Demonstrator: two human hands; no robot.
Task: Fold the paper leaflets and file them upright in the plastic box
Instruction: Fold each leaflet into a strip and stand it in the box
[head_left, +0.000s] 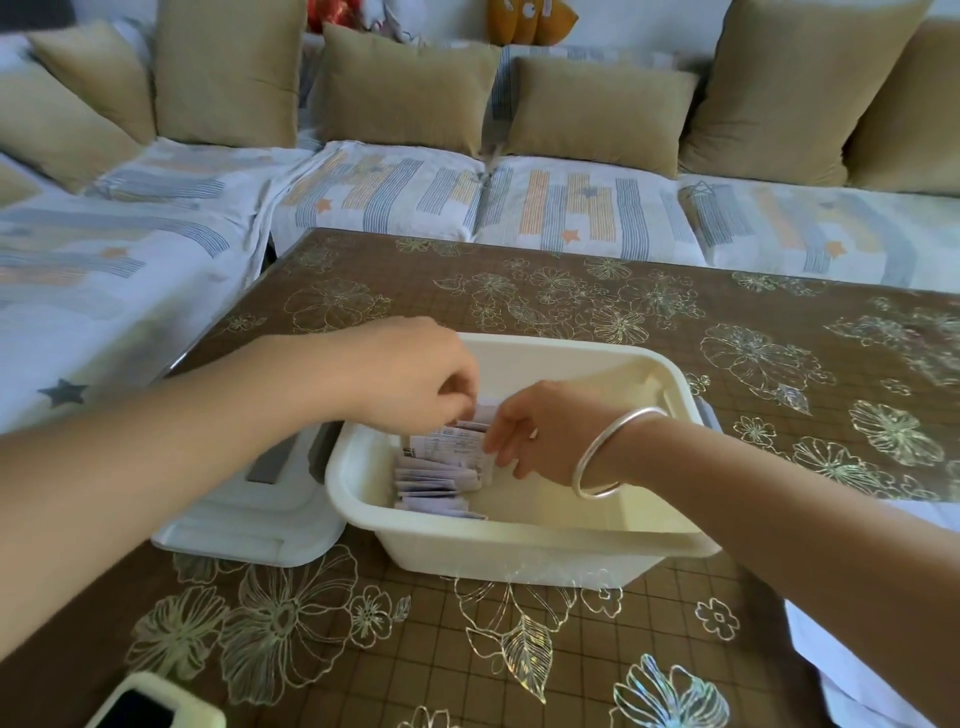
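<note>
A cream plastic box (519, 545) stands on the brown flowered table. Several folded white leaflets (436, 475) stand packed together at its left end. My left hand (410, 374) reaches in over the left rim, its curled fingertips pinching the top of a folded leaflet (485, 410) at the back of the row. My right hand (540, 431), with a silver bangle on the wrist, comes in from the right and pinches the edge of the printed leaflet (452, 446) at the front of the stack. The right half of the box holds no paper.
The box's white lid (249, 525) lies flat against its left side. A phone in a cream case (150, 706) sits at the table's near left corner. A sofa with tan cushions (405, 88) runs behind and left of the table (779, 338).
</note>
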